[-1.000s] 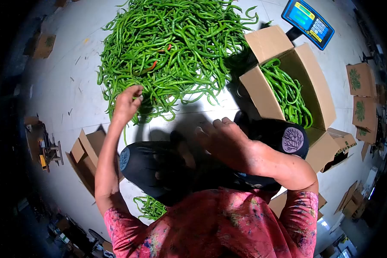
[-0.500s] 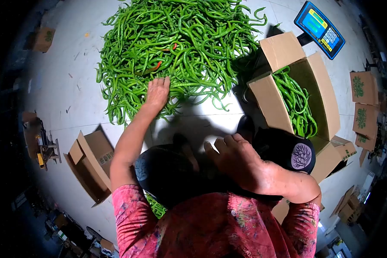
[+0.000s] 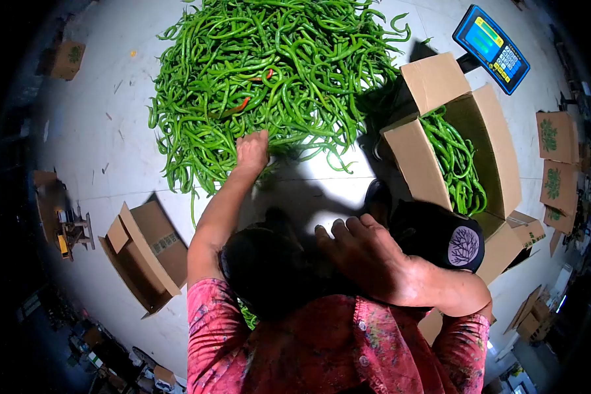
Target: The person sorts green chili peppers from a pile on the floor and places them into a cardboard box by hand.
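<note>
A large heap of long green peppers (image 3: 289,59) lies on the floor in front of me, with a red pepper (image 3: 240,106) among them. My left hand (image 3: 252,148) is at the near edge of the heap, its fingers curled down around something I cannot make out. Above my lap, away from the heap, is my right hand (image 3: 361,253), its fingers bent and apart with nothing visible in them. To its right, an open cardboard box (image 3: 417,164) holds more green peppers (image 3: 454,161).
A scale display (image 3: 491,49) stands behind the box. An open carton (image 3: 134,262) lies on the floor at the left. Printed cartons (image 3: 556,136) line the far right. More peppers (image 3: 247,315) show beside my left sleeve.
My left hand has moved right along the heap's near edge, and its fingers have curled in. My right hand has shifted slightly right and down. The view has also shifted.
</note>
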A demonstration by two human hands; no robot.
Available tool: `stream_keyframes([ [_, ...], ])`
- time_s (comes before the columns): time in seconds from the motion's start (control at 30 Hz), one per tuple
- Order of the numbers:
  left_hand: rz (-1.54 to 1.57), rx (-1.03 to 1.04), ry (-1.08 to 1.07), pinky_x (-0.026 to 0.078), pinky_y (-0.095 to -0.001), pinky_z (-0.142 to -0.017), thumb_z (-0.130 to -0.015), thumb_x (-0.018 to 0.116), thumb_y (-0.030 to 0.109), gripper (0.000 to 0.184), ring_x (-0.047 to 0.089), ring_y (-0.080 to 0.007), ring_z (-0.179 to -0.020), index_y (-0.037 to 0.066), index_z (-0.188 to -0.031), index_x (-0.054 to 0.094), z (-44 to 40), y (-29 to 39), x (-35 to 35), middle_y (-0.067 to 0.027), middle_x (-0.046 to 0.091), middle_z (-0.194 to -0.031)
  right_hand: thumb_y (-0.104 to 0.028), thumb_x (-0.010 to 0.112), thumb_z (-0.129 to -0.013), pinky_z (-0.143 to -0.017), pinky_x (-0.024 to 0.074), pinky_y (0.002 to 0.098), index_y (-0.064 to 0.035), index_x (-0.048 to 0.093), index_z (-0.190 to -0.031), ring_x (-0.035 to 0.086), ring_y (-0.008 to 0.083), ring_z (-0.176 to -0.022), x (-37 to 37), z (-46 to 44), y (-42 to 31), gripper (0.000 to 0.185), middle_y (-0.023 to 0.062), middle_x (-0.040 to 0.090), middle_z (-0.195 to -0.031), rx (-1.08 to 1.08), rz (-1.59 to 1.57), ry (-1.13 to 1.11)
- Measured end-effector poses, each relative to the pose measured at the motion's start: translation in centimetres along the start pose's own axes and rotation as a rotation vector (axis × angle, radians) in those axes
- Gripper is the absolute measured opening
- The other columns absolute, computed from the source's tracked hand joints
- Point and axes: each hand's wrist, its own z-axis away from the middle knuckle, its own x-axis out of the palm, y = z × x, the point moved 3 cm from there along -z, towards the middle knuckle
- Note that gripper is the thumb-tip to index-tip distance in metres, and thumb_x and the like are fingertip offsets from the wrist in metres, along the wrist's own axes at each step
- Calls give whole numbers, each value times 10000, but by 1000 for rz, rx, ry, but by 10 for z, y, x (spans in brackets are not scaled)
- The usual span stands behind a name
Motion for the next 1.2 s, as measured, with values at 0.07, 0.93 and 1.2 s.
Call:
stream_keyframes([
  [0.07,90,-15,-82,497,-476,-764,-739,681,69,312,627,-380,-903,62,-1002,512,4,6,-20,-177,623,-950,-177,581,-776,-681,395,275,-56,577,-1156,515,139,-765,-1,-2,0,398,12,541,-843,-6,41,-95],
  [0.93,1640,-108,23,494,-303,-842,-891,609,125,371,580,-179,-973,9,-1221,483,60,157,-301,-101,584,-1082,-402,622,-908,-917,429,310,-4,416,-1332,547,170,-1058,-28,-37,59,617,112,565,-1169,239,-1719,494],
  [1.2,1039,104,564,353,-380,-1054,-843,622,100,598,476,-307,-1237,-31,-1380,395,72,184,-306,-216,499,-1314,-241,601,-928,-766,458,248,-5,607,-1131,562,77,-884,-3,-59,89,311,21,634,-998,162,-2076,575],
])
